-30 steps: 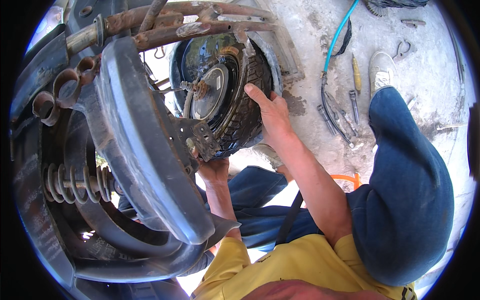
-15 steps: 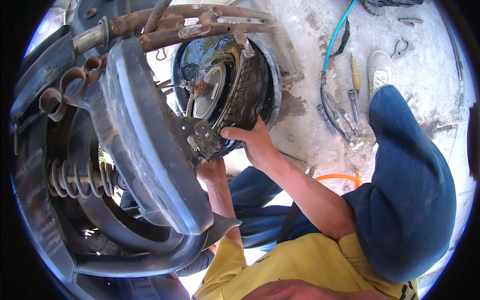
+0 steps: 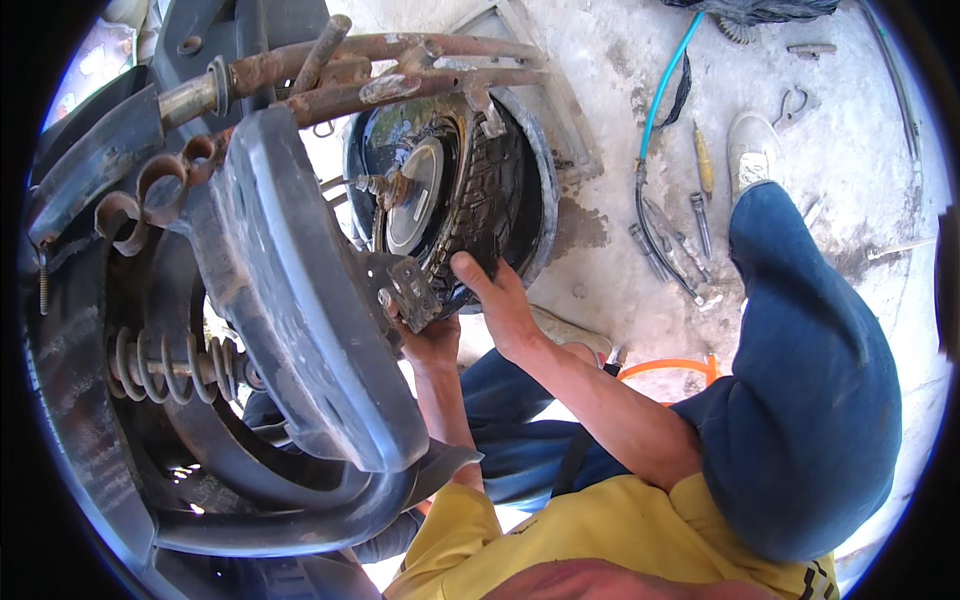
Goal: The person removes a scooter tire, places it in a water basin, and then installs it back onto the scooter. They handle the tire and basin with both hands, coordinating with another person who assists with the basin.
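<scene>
Tire (image 3: pixel 481 190) sits in tub (image 3: pixel 551 190). R hand (image 3: pixel 502 308) has slid from its right side to near end, thumb & fingers apart against it. L hand (image 3: pixel 432 343) by bracket (image 3: pixel 412 292), fingers mostly hidden, can't tell grip. So both hands now close tog. at near end.

Tyre (image 3: pixel 485 185): black, blocky tread
Tubes (image 3: pixel 340 100): rust brown
Hose (image 3: pixel 668 82): teal
Shirt (image 3: pixel 600 525): yellow
Trousers (image 3: pixel 810 360): dark blue
Shoe (image 3: pixel 752 145): off-white
Floor (image 3: pixel 620 70): pale grey, darker blotches

On a pale floor (image 3: pixel 840 190), a teal hose (image 3: pixel 669 75) runs at one o'clock, a yellow-handled tool (image 3: pixel 703 160) lies at two, and an orange tube (image 3: pixel 665 365) curves near four.
</scene>
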Motion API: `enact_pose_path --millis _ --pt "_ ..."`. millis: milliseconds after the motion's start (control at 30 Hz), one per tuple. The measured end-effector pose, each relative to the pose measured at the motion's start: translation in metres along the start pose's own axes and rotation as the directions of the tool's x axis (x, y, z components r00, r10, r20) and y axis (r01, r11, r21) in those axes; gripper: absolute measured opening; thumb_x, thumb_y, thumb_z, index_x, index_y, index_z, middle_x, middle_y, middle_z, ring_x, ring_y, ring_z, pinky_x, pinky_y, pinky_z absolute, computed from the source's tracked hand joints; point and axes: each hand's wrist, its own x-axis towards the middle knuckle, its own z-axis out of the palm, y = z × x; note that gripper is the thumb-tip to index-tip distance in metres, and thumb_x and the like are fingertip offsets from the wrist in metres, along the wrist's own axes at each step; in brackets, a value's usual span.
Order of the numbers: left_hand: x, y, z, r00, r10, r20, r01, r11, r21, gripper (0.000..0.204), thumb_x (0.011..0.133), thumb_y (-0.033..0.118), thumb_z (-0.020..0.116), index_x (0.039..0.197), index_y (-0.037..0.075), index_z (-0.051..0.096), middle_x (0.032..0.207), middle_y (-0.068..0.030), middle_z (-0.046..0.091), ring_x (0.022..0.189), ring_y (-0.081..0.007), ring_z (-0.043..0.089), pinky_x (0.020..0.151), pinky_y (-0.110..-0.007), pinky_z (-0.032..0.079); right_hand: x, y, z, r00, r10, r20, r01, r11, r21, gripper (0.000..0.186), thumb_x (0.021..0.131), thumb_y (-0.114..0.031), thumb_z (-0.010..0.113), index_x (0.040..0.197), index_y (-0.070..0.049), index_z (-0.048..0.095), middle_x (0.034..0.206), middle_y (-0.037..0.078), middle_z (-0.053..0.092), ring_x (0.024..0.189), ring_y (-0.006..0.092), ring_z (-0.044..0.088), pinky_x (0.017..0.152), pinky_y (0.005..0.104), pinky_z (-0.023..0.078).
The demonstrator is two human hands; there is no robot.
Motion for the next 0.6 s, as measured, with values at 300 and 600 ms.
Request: enact_pose_path --millis 300,600 --pt "0.002 0.001 0.011 1.000 0.007 -0.011 -0.007 0.999 0.032 0.059 0.087 0.037 0.078 0.140 0.015 0.067 0.137 -0.0078 0.072 0.126 -0.0290 0.069 0.107 -0.054 0.058 0.014 -0.002 -0.006 0.991 -0.117 -0.057 0.109 0.986 -0.127 0.087 0.097 -0.046 0.079 0.144 0.017 0.041 0.135 0.024 0.062 0.125 0.0255 0.060 0.109 0.0348 0.046" --pt "-0.002 -0.003 0.012 1.000 0.018 -0.022 -0.018 1.000 0.023 0.061 0.085 0.037 0.080 0.141 0.015 0.066 0.138 -0.0081 0.071 0.126 -0.0300 0.068 0.107 -0.054 0.058 0.010 -0.009 -0.006 0.990 -0.097 -0.101 0.075 0.977 -0.201 0.090 0.094 -0.046 0.081 0.143 0.018 0.043 0.134 0.027 0.063 0.125 0.0281 0.060 0.109 0.0365 0.046"
